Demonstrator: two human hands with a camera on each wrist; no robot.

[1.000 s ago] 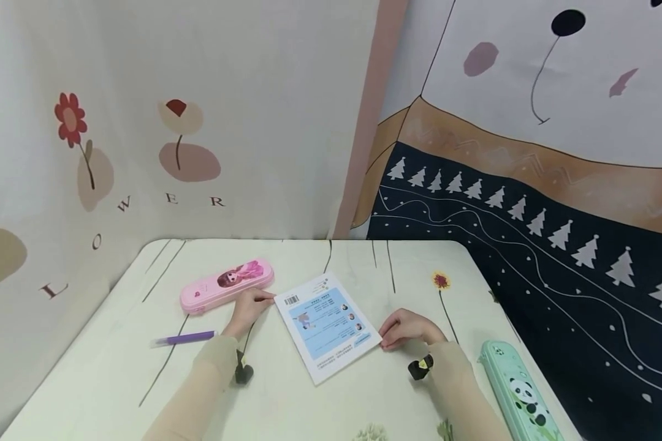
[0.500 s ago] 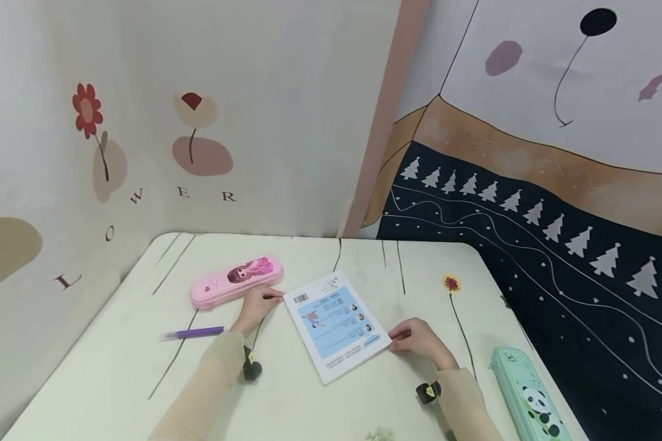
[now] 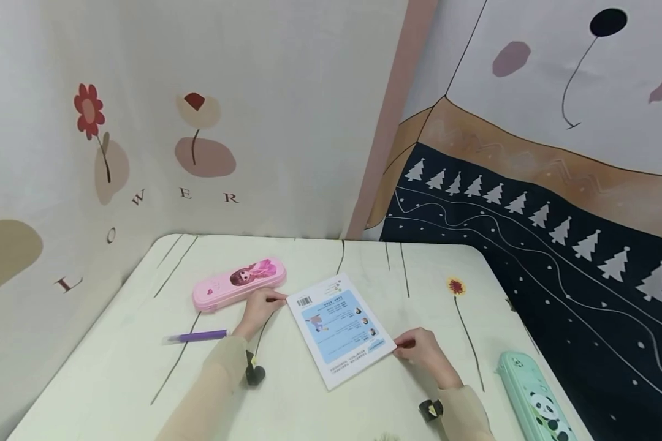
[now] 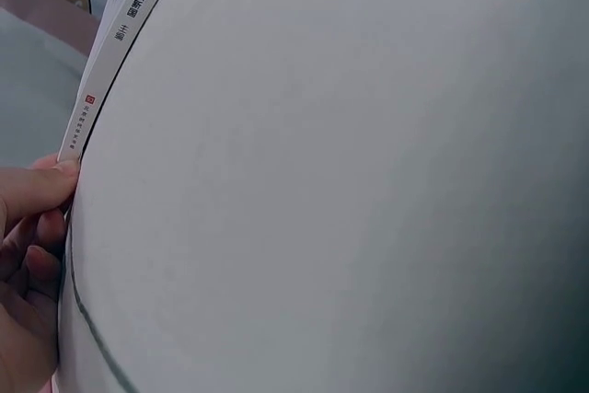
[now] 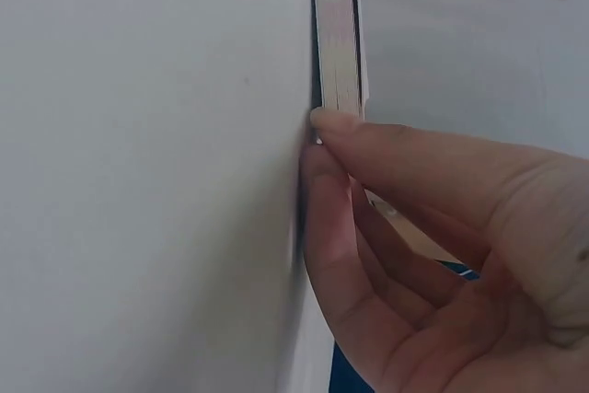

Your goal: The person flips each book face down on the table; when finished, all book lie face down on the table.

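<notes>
A book [image 3: 344, 327] lies on the table with its printed back cover up, white with a blue panel and a barcode, turned at an angle. At its far left corner, my left hand [image 3: 258, 311] pinches the book between thumb and fingers. In the left wrist view the thumb of that hand [image 4: 32, 246] meets the end of the printed spine [image 4: 115, 48]. My right hand [image 3: 423, 352] pinches the near right corner. Seen from the right wrist, the thumb and index finger of the right hand [image 5: 414, 227] meet at the corner beside the page edges [image 5: 339, 34].
Behind the left hand lies a pink pencil case [image 3: 238, 285]. A purple pen [image 3: 201, 335] is left of the left wrist. The mint green panda pencil case [image 3: 536, 398] sits near the right edge of the table [image 3: 419, 263]. Printed curtains [image 3: 287, 122] hang behind.
The head view has turned slightly left, so everything appears shifted right. My right hand has straightened from a flatter, bent pose at the same book corner. The book stays about where it was.
</notes>
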